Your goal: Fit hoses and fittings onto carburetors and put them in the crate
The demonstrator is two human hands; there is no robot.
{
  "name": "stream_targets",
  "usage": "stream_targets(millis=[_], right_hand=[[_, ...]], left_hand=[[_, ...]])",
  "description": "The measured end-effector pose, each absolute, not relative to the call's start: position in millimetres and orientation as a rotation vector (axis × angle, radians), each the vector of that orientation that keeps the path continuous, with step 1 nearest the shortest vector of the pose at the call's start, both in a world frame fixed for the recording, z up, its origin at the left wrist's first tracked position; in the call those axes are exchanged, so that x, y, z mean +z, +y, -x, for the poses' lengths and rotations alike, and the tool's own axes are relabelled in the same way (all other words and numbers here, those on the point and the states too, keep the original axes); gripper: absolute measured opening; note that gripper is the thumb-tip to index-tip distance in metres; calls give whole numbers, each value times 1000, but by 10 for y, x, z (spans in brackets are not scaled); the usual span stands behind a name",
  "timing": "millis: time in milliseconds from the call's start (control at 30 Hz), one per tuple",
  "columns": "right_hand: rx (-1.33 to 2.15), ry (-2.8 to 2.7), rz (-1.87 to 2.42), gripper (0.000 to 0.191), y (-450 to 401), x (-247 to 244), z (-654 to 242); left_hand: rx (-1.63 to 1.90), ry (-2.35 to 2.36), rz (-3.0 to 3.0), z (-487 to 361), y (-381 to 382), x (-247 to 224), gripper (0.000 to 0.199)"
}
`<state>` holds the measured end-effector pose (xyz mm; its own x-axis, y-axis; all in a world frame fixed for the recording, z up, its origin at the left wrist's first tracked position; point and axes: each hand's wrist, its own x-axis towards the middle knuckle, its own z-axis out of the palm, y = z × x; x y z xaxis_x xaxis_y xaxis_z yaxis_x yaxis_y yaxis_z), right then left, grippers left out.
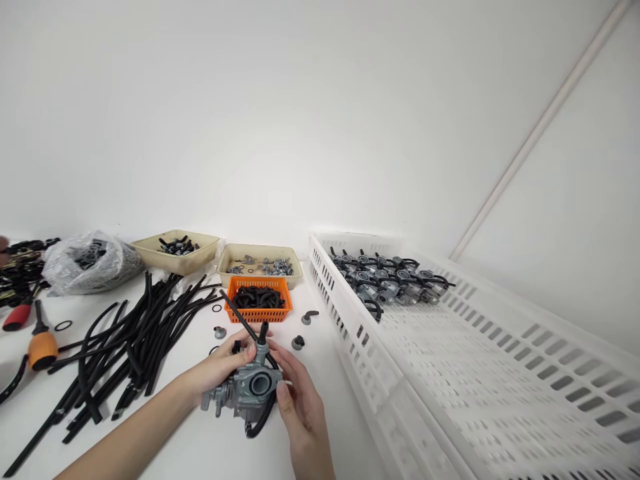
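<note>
Grey cast-metal carburettor (pixel 253 390) sits between the person's two hands, held above the white table (pixel 340 433) at about 6 o'clock, a looped black rubber hose (pixel 257 427) hanging beneath it. The left hand (pixel 220 367) wraps it from 8 o'clock, its fingers curled round the far side and the thumb pressed on top. The right hand (pixel 300 400) comes in from 5 o'clock, fingers close together against the body; exactly what they pinch I can't tell. Toward 2 o'clock, a white perforated crate (pixel 350 333) already holds a cluster of carburettors (pixel 385 280) with hoses fitted. Much still lies loose: black hose lengths (pixel 125 353) at 9 o'clock, an orange basket (pixel 255 316) of black hose pieces at 12, and a beige tray (pixel 295 273) of metal fittings just behind it. No brand or writing is legible.
</note>
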<state>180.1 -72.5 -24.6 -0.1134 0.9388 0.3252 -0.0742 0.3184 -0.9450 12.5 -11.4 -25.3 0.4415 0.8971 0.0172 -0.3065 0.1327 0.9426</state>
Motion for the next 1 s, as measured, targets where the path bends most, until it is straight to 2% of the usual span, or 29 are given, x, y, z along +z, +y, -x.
stream_targets(millis=[200,500,733,1000], right_hand=[[991,-1373,945,41,-737,-322,-1787],[1047,-1297,986,65,-721,-298,-1742],[1148,-1215,1006,54,-694,-246,-1708],[1057,-1191,1019,49,-733,-208,-1699]], left_hand=[[990,675,-1129,-163,-118,-212,43],[1046,699,-1168,-205,-111,-219,38],[1145,760,-1267,-230,-113,-184,36],[1362,830,-1540,-199,-61,-180,25]])
